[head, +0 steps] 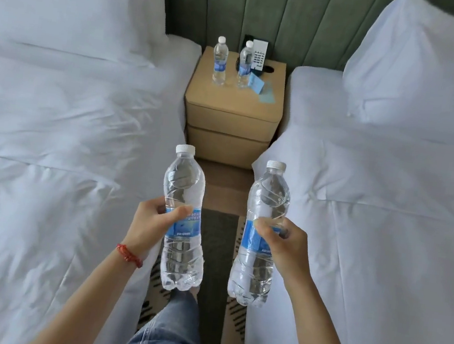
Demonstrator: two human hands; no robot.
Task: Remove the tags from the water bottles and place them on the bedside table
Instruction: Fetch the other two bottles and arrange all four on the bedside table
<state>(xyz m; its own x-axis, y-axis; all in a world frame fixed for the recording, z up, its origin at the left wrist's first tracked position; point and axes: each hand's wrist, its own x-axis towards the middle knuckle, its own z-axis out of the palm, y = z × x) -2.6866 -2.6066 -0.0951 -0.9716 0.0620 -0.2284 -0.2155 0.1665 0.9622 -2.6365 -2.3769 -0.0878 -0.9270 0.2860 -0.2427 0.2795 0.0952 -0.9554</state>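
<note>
the fingers (179, 211) of the left hand (147, 225) are wrapping round the blue label of a clear ribbed water bottle (183, 218) at lower centre; the right hand (283, 243) is clamping a second bottle (261, 233) the same way, both upright, probably being carried ready to stand. no tags are showing on their white caps. at upper centre two more bottles (220, 61) are standing on the tan padded counter (229, 97), and blue paper slips (256, 84), likely the tags, are lying beside them.

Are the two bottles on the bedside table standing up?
Yes, both bottles stand upright on the bedside table, caps on top.
</note>
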